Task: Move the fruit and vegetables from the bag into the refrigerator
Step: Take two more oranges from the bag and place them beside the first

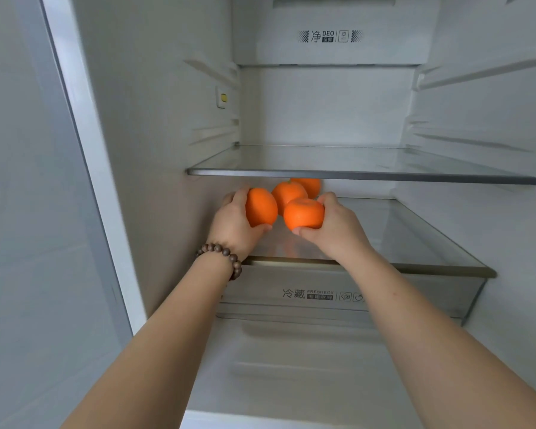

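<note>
Both my arms reach into the open refrigerator, over its lower glass shelf (pixel 415 236). My left hand (pixel 234 222), with a bead bracelet on the wrist, grips an orange (pixel 261 207). My right hand (pixel 338 226) grips a second orange (pixel 304 213). Both held oranges hover just above the shelf, close together. Behind them two more oranges rest on the shelf: one in the middle (pixel 287 191) and one further back (pixel 310 184), partly hidden under the upper shelf's edge. The bag is out of sight.
An upper glass shelf (pixel 362 176) hangs just above my hands. A drawer marked FRESHBOX (pixel 322 295) sits under the lower shelf. The refrigerator's left wall (pixel 155 150) is close to my left hand. The right half of the lower shelf holds nothing.
</note>
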Demonstrator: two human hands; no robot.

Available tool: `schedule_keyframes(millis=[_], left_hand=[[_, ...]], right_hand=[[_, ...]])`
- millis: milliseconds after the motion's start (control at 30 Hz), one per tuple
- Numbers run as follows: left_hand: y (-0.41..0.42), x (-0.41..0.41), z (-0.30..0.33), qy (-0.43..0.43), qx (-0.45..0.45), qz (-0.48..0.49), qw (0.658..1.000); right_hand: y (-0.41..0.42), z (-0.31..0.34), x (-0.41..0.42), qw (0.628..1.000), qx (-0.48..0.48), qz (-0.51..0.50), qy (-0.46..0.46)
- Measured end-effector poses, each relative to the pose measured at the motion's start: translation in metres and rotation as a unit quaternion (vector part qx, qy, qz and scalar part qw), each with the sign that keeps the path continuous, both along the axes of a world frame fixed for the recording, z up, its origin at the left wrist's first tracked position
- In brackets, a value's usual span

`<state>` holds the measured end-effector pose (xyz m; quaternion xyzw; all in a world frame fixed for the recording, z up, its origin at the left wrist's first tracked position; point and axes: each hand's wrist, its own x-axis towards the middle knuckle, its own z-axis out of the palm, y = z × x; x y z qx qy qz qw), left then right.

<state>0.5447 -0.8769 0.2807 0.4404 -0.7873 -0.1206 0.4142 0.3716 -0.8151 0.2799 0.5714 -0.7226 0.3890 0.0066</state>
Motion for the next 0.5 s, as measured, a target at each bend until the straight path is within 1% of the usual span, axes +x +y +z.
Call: schedule_keyframes(millis=[233,500], left_hand=[[0.003,0.000,0.002,0.003,0.020,0.011,1.000],[0.014,0.004,0.003,-0.033,0.018,0.019,0.999]], right_hand=[[-0.001,-0.002,-0.003,1.000,0.000,0.004,0.018],[0.019,-0.006,0.003,0.998,-0.021,-0.001,0.064]])
